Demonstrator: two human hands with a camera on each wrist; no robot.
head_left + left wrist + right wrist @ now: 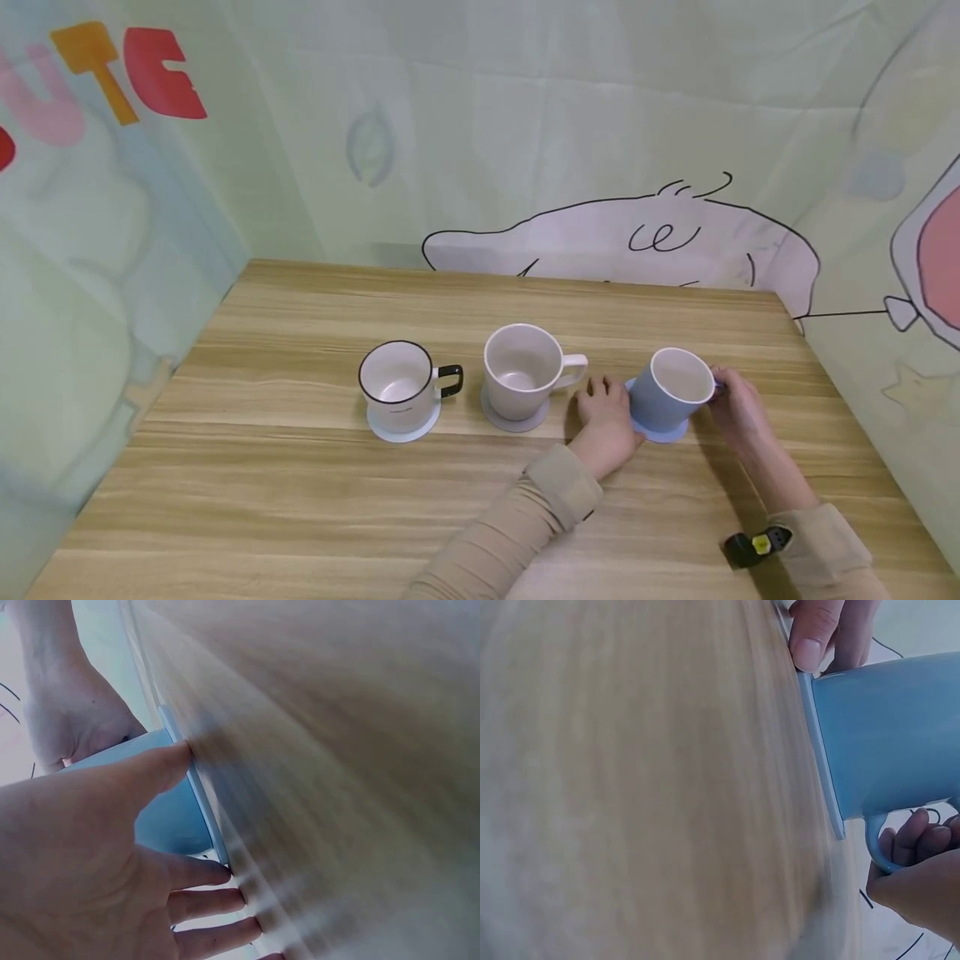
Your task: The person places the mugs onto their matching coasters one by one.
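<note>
**Both hands on the blue mug, right of centre on the table**

Light-blue ceramic mug with white inside (672, 388) stands upright on a pale-blue round coaster (662, 432), lower right of centre in the head view. Mug base sits on the coaster; coaster lies flat on the light wooden table (300, 500).

Left hand (606, 425) rests on the table just left of the mug, fingers straight and laid against the coaster edge and the mug's side. Left wrist view confirms: thumb tip on the coaster rim (196, 796), other fingers extended flat on the wood, not curled round anything.

Right hand (738, 408) is at the mug's right side, at the handle. Right wrist view shows fingers (913, 838) curled in at the blue handle loop (877, 847), pinching it.

Rest of the row, left of the blue mug, all upright on coasters:
- beige ceramic mug (522, 369) with handle pointing right, on a grey round coaster (516, 418), centre of frame, near the left hand but apart.
- white enamel-style mug with black rim and black handle (401, 385), on a pale round coaster (405, 431), left of centre.

Beige sleeves on both forearms. Black-and-yellow wrist strap (757, 546) on the right arm, lower right.
</note>
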